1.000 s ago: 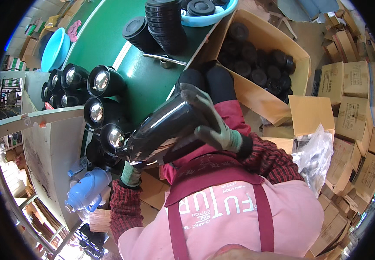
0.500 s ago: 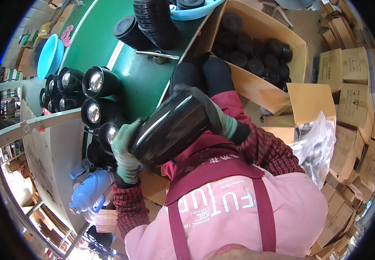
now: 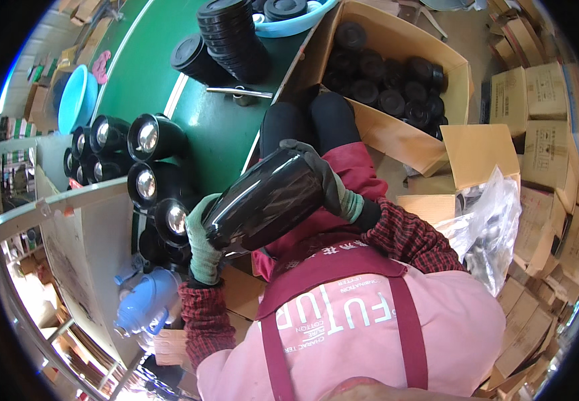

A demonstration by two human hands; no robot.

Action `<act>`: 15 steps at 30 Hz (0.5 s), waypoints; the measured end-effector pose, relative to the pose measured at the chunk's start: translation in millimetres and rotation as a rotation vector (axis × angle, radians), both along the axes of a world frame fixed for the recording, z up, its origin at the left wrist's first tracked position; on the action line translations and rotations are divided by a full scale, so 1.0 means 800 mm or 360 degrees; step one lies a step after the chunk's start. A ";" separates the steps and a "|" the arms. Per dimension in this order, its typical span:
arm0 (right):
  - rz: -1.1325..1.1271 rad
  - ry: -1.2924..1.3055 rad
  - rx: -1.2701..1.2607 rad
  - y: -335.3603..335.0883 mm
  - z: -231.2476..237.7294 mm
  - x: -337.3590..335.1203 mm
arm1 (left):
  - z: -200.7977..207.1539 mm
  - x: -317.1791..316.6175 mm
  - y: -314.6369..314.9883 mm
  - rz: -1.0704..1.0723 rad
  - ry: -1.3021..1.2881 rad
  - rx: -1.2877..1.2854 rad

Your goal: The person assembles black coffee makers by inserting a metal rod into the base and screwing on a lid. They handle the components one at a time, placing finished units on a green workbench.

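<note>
The person holds one black cylinder [image 3: 266, 200] in the air above the lap, tilted, with its upper end to the right. The left hand [image 3: 202, 240] is partly closed around the lower end. The right hand [image 3: 333, 190] is curved around the upper end, its fingers reaching over the top. Both hands wear gloves. The ends are covered by the hands, so I cannot tell what is inside the cylinder.

Beyond the knees, an open carton [image 3: 462, 83] contains many round black pieces [image 3: 391, 102], lying loose in a pile; one flap [image 3: 480, 152] is bent outward. Nearer, a clear plastic bag [image 3: 491, 230] lies against a smaller box [image 3: 429, 207]; its contents are not clear to see.

On the green table [image 3: 199, 134], a blue basin [image 3: 296, 29] at the top edge holds black lids [image 3: 284, 8] and something white. Just beside it are black stacks [image 3: 232, 40], and below them a metal tool [image 3: 239, 93]. At the left, black shells [image 3: 169, 139] lie on their sides in a group, and their open mouths show shiny silver inside. A second blue basin [image 3: 74, 100] stands tilted farther left. A blue jug [image 3: 148, 301] is near the left forearm.
</note>
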State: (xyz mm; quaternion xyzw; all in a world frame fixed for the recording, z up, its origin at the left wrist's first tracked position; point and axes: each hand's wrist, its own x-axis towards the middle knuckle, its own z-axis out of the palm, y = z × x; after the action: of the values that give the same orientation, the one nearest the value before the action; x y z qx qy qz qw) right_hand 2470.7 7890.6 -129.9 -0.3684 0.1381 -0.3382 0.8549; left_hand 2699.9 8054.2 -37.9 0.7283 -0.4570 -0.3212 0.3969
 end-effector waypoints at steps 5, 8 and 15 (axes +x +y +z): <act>0.0088 0.0138 0.0357 -0.011 -0.009 -0.028 | 0.028 -0.024 -0.039 -0.0046 -0.0017 0.0164; -0.0175 0.0190 0.0189 -0.021 -0.041 -0.052 | 0.074 -0.063 -0.058 0.0104 0.0655 -0.0057; -0.0434 0.0605 -0.0754 -0.035 -0.044 -0.084 | 0.073 -0.115 -0.081 -0.0249 -0.1221 -0.0623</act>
State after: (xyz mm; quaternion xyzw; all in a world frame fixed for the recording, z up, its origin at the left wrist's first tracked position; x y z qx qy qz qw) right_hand 2403.6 7862.6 -165.1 -0.5916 0.2607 -0.3975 0.6512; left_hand 2608.1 7989.3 20.6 0.6693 -0.6773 0.0362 0.3034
